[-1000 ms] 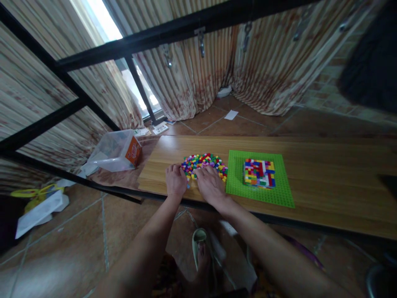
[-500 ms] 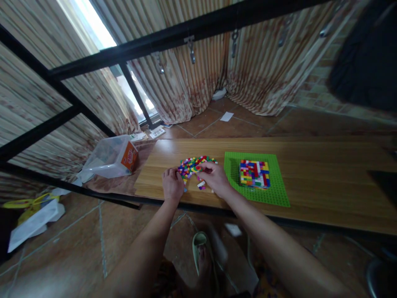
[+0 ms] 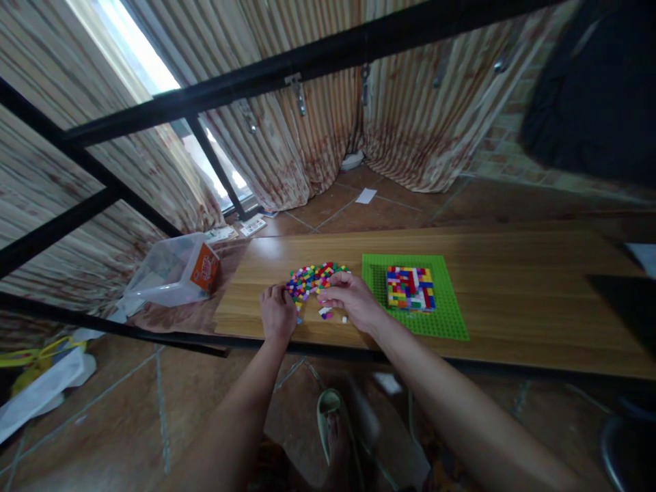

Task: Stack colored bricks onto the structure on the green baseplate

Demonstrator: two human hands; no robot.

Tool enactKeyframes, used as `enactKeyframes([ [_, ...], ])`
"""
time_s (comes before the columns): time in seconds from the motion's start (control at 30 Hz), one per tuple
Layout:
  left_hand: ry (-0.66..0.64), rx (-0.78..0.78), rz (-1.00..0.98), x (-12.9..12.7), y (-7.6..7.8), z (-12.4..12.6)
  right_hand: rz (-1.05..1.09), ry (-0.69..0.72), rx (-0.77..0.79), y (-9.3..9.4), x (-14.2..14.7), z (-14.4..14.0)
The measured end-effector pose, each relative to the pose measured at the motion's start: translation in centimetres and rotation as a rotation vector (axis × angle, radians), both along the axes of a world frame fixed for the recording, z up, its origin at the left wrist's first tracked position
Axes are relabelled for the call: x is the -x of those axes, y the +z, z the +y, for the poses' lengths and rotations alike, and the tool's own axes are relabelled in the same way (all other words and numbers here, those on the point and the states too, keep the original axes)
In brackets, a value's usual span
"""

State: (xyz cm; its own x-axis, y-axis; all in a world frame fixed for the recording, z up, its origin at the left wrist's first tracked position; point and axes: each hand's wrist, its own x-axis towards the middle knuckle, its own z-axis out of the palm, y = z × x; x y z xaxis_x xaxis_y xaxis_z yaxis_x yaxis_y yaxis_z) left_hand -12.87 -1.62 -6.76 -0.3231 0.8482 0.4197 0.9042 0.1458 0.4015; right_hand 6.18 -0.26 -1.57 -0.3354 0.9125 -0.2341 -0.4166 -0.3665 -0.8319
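A heap of small multicoloured bricks (image 3: 309, 276) lies on the wooden table (image 3: 517, 287). My left hand (image 3: 277, 313) rests palm down at the heap's near left edge, its fingertips against the bricks. My right hand (image 3: 353, 301) hovers at the heap's right side with thumb and fingers pinched together; whether a brick sits between them is too small to tell. A few loose bricks (image 3: 326, 313) lie under its fingers. Right of that hand lies a green baseplate (image 3: 445, 321) carrying a flat square block of joined bricks (image 3: 410, 287).
A clear plastic box with an orange label (image 3: 174, 270) lies tilted at the table's left end. A black metal frame (image 3: 307, 58) crosses overhead. Striped curtains hang behind. My foot in a green sandal (image 3: 331, 410) is on the tiled floor below.
My right hand lifted off the heap and drew its fingers into a pinch, leaving a few bricks pulled toward the table's near edge. My left hand stayed at the heap. The camera turned slightly right.
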Motion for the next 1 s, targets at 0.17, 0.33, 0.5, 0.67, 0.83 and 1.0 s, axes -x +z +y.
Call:
enactKeyframes([
  [0.17,-0.006,-0.006,0.015,0.15,-0.16,0.05,0.018,0.035,-0.036,0.10,-0.38,-0.06],
  [0.33,-0.007,-0.017,0.004,0.24,-0.21,0.07,0.126,0.045,0.038,-0.31,-0.63,0.18],
  [0.5,-0.020,-0.034,0.004,0.24,-0.23,0.04,0.198,0.063,0.074,-0.48,-0.64,0.20],
  [0.67,-0.020,-0.031,-0.001,0.35,-0.35,-0.01,0.231,0.076,0.039,-0.26,-0.75,0.12],
  [0.83,-0.028,-0.016,-0.001,0.33,-0.28,-0.06,0.201,0.088,0.059,-0.29,-0.65,-0.02],
  [1.0,-0.032,-0.013,0.009,0.26,-0.15,-0.18,0.146,0.052,0.052,-0.68,-0.24,-0.20],
])
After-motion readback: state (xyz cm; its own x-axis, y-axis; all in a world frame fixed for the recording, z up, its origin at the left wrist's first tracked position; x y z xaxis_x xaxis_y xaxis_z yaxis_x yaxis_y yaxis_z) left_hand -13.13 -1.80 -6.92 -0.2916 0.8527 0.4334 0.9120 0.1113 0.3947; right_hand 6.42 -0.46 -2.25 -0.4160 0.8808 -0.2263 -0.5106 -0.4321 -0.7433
